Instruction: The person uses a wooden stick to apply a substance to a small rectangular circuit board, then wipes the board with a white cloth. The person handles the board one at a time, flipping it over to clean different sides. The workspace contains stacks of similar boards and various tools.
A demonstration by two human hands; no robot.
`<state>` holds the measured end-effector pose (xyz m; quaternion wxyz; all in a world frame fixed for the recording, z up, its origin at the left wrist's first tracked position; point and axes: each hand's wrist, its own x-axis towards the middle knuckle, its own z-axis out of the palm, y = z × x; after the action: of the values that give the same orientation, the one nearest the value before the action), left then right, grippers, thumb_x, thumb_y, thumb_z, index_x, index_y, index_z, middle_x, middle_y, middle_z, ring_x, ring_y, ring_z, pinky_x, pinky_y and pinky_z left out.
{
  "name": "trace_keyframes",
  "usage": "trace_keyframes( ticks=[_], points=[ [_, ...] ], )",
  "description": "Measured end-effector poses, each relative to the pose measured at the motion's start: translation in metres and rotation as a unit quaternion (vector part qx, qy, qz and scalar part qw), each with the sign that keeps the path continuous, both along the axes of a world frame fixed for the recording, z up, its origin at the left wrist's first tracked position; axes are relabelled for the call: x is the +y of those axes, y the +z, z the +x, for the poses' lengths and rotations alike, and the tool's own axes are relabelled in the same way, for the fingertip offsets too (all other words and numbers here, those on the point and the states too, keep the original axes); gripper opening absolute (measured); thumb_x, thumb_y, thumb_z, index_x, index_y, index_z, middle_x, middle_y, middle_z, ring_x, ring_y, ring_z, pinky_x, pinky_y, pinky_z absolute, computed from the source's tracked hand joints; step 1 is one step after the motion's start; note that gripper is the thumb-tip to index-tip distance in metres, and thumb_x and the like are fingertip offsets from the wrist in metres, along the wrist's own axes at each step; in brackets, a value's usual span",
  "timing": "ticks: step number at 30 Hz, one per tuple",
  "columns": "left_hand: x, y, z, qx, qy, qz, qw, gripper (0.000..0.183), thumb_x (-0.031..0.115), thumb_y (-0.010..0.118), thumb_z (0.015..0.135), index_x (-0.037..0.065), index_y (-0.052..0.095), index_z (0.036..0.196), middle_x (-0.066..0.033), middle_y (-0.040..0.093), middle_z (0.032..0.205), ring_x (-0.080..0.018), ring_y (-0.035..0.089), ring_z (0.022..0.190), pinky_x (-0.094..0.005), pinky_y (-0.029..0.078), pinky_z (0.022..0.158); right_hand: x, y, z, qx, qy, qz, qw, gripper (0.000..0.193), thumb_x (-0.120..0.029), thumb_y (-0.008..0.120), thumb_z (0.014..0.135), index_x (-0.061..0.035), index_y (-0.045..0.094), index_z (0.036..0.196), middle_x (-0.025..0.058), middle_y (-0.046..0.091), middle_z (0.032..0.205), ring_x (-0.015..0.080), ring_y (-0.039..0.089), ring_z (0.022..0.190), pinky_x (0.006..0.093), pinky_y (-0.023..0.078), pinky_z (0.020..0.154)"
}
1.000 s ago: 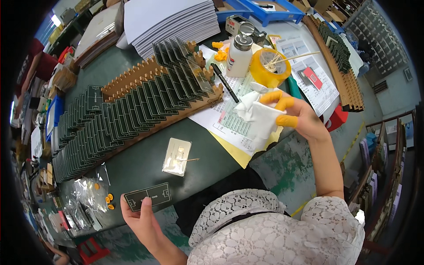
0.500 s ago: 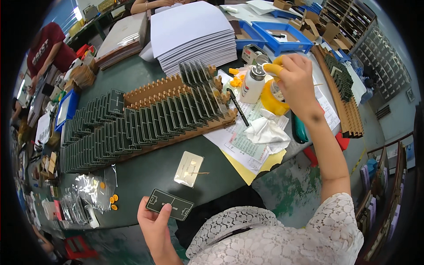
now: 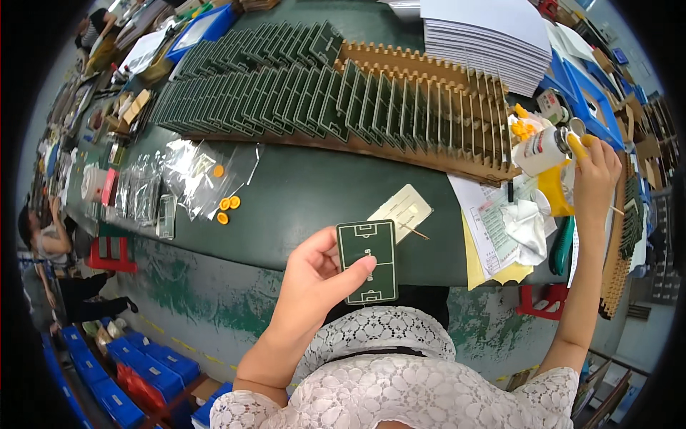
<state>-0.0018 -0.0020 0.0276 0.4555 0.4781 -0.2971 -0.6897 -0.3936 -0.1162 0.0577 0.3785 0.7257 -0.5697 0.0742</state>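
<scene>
My left hand (image 3: 307, 282) grips a dark green rectangular plate (image 3: 382, 247) with white pitch-like lines, thumb on its face, held upright near the table's front edge. Just behind it on the table lies a cream card (image 3: 411, 204) with a thin wooden stick (image 3: 414, 232) across it. At the right, my right hand (image 3: 599, 175), with yellow covers on its fingertips, is curled closed at the top of a white bottle (image 3: 539, 151). What its fingers pinch, if anything, is hidden. Beside the bottle are a yellow container (image 3: 554, 189) and a crumpled white cloth (image 3: 525, 229).
A long notched brown rack (image 3: 407, 56) holds rows of standing green plates (image 3: 264, 100). Papers (image 3: 479, 236) lie under the cloth. Clear plastic bags (image 3: 193, 171) and several orange caps (image 3: 225, 204) are at the left. A tall paper stack (image 3: 479, 43) stands behind.
The view has swung, so the table appears shifted. My left hand has turned the green plate from sideways to upright and raised it. My right hand remains by the bottle top.
</scene>
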Motion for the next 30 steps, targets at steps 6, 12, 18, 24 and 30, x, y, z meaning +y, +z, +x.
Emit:
trace_keyframes(
  ticks=[6,12,18,24,30],
  points=[
    [0.0,-0.002,-0.002,0.007,-0.007,-0.01,1.0,0.025,-0.001,0.069,0.088,0.0,0.062,0.111,-0.0027,0.069,0.101,-0.005,0.063,0.088,-0.0204,0.051,0.077,-0.004,-0.006,-0.01,-0.004,-0.016,0.011,1.0,0.024,0.001,0.068,0.077,0.0012,0.071,0.1,0.0063,0.064,0.115,0.0253,0.056,0.112,0.0425,0.041,0.1],
    [0.002,0.0,-0.005,0.004,0.0,-0.021,1.0,0.021,0.0,0.07,0.087,0.0,0.062,0.107,-0.0015,0.069,0.099,-0.004,0.062,0.088,-0.0197,0.05,0.077,-0.005,-0.004,-0.009,0.002,-0.01,0.012,1.0,0.026,0.001,0.068,0.077,-0.0006,0.072,0.103,0.0057,0.064,0.115,0.0251,0.057,0.111,0.0422,0.041,0.098],
    [0.003,-0.005,-0.001,-0.028,-0.021,-0.035,0.999,0.015,0.0,0.071,0.087,0.001,0.061,0.098,0.0008,0.067,0.093,-0.0014,0.059,0.082,-0.0181,0.047,0.072,-0.003,-0.003,-0.01,-0.001,-0.007,0.008,1.0,0.031,0.003,0.069,0.075,-0.0024,0.072,0.106,0.0057,0.064,0.115,0.0249,0.057,0.112,0.0415,0.041,0.097],
    [0.003,-0.001,-0.002,-0.013,-0.015,-0.023,1.0,0.015,0.001,0.071,0.087,0.002,0.061,0.098,0.0015,0.066,0.092,-0.0009,0.058,0.081,-0.018,0.047,0.069,0.025,0.002,0.022,-0.057,0.089,-0.049,0.993,0.042,0.005,0.072,0.07,-0.0063,0.073,0.11,0.0081,0.064,0.111,0.0307,0.056,0.111,0.0417,0.041,0.095],
    [0.002,0.009,-0.005,-0.007,-0.018,-0.01,1.0,0.017,0.0,0.07,0.087,0.001,0.061,0.102,0.0001,0.067,0.096,-0.0025,0.06,0.083,-0.0191,0.048,0.071,0.06,-0.009,0.105,-0.1,0.315,-0.041,0.943,0.03,-0.009,0.08,0.069,-0.0108,0.077,0.099,0.0031,0.065,0.11,0.0248,0.055,0.105,0.0419,0.043,0.087]
  ],
)
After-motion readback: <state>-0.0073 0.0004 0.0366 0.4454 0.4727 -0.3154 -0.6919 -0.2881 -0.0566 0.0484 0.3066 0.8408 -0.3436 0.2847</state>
